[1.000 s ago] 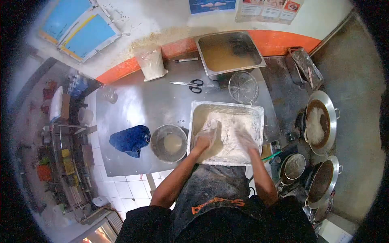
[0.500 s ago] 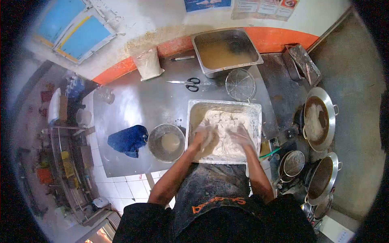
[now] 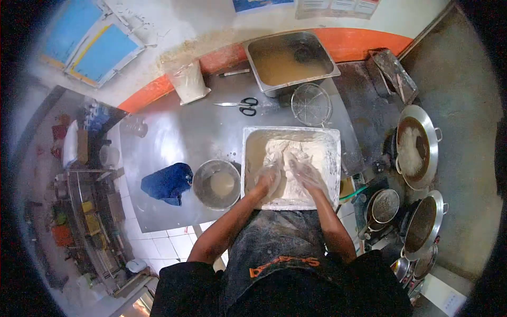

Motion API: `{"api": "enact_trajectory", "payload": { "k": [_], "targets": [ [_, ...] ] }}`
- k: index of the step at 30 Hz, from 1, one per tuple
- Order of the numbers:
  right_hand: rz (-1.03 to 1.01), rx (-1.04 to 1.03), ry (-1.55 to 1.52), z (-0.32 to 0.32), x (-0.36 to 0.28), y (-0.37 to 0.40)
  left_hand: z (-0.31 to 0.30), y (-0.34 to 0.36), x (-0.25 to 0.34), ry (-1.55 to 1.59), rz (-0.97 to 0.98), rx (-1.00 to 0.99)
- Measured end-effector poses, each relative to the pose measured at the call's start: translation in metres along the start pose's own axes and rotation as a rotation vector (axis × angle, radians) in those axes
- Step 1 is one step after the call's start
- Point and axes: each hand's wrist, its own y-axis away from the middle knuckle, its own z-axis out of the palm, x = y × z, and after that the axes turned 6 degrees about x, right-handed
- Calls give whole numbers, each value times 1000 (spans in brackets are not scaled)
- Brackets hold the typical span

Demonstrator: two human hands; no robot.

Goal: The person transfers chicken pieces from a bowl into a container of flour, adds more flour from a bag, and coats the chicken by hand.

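Observation:
A rectangular metal tray [image 3: 247, 158] holds lumpy white flour [image 3: 317, 153]. My left hand [image 3: 269, 175] is in its left half, in a clear floury glove, fingers stretched into the flour. Beside it, my right hand [image 3: 305, 175], gloved too, reaches up and leftward with fingers extended and partly buried. I see nothing gripped in either hand, though flour hides the fingertips. Left of the tray stands a round metal bowl [image 3: 200, 185] with pale liquid, next to a dark blue cloth [image 3: 166, 183]. A wire strainer [image 3: 311, 104] lies behind the tray.
Scissors [image 3: 246, 105], a marker [image 3: 234, 73] and a bag of white powder [image 3: 189, 84] lie farther back. A deep metal pan [image 3: 269, 87] of brownish liquid stands near the wall. Woks [image 3: 433, 150] and a smaller strainer [image 3: 385, 205] are at the right, shelves [image 3: 90, 211] at the left.
My two hands have come closer together near the tray's middle, and the fingers are now deeper in the flour. The flour is heaped differently between them. The view has shifted slightly.

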Motion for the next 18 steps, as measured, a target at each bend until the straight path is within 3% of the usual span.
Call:
{"api": "enact_trajectory", "payload": {
  "k": [3, 7, 10, 11, 12, 14, 15, 18],
  "targets": [
    [32, 21, -281, -9, -13, 1, 3, 5, 30, 97, -82, 31],
    [53, -38, -495, -85, -63, 26, -24, 5, 70, 225, -188, 26],
    [-605, -38, 286, -4, 142, -67, -47, 0, 70, -319, 45, -4],
    [-420, 62, 77, -41, 47, -3, -53, -2, 67, -503, 122, -16],
    [-432, 60, 83, -29, 45, -20, -55, -5, 68, -686, 203, -24],
    [-260, 10, 405, 11, 66, -61, -32, -3, 51, -631, 270, 43],
    [-218, -80, 316, 11, 56, -45, -12, -1, 35, -578, 338, 101],
    [-61, -71, -18, -84, -82, 25, -1, -8, 20, -477, 475, 226]
  ]
}}
